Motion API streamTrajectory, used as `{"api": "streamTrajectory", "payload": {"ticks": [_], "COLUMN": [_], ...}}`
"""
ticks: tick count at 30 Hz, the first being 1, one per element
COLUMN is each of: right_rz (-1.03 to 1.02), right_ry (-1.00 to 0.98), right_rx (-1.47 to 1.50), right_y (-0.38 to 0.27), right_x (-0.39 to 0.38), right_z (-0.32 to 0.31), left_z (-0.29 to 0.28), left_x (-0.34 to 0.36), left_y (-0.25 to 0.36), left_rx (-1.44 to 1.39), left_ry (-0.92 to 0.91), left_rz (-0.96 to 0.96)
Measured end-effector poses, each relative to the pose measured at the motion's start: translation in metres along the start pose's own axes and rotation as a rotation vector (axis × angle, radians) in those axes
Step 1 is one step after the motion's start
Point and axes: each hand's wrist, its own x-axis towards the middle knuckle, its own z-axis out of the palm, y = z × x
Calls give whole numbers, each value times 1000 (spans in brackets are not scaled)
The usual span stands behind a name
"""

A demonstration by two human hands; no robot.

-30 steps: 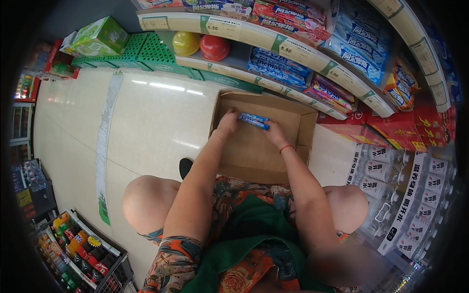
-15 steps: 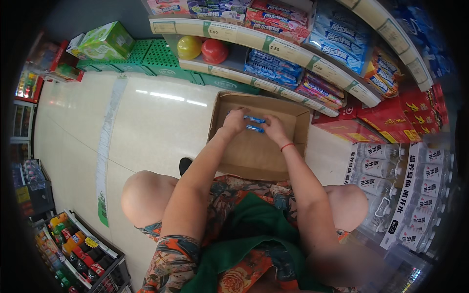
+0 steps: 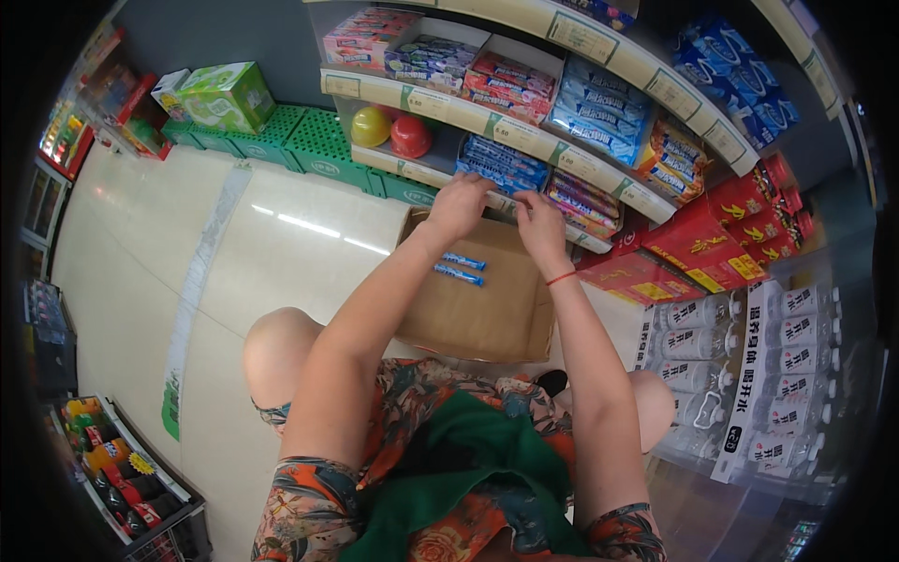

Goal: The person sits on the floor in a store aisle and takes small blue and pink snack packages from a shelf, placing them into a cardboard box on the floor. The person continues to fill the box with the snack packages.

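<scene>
Pale floor (image 3: 281, 272) is topped by one open carton (image 3: 487, 323), in which two loose blue rolls (image 3: 458, 274) are laid parallel, long axes roughly left to right. On the low shelf (image 3: 403, 170) beyond, stacked blue rolls (image 3: 501, 162) — too overlapped to count, slanting with its edge — are neared most closely by the left hand (image 3: 461, 204), the right hand (image 3: 541, 225) set just beside; both are loosely curled, but whether anything is gripped cannot be told.

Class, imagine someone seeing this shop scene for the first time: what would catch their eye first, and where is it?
Probably the left hand and right hand, close together at the blue packs on a low shelf. Just below, two slim blue packs lie in an open cardboard box. Bright colour also draws the eye: yellow and red round objects on that shelf, left of the blue packs.
</scene>
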Motion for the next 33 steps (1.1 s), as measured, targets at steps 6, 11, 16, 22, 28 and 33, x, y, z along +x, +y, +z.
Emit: {"api": "streamTrajectory", "payload": {"ticks": [6,11,16,22,28,33], "right_rz": [-199,-244,-189,41,7,41], "right_ry": [31,73,47,-295,-237,-340], "right_rx": [-204,-396,-519,-558,-489,-459], "right_y": [7,5,8,17,26,29], "right_x": [13,18,25,55,67,74], "right_z": [-11,1,14,18,20,16], "left_z": [1,7,12,20,28,25], "left_x": [16,20,26,46,60,66], "left_y": [-13,-17,-23,-35,-43,-36], "left_rx": [144,255,382,339,306,375], "left_ry": [54,20,-62,-164,-204,-177], "left_rz": [107,125,62,-11,-43,-40]}}
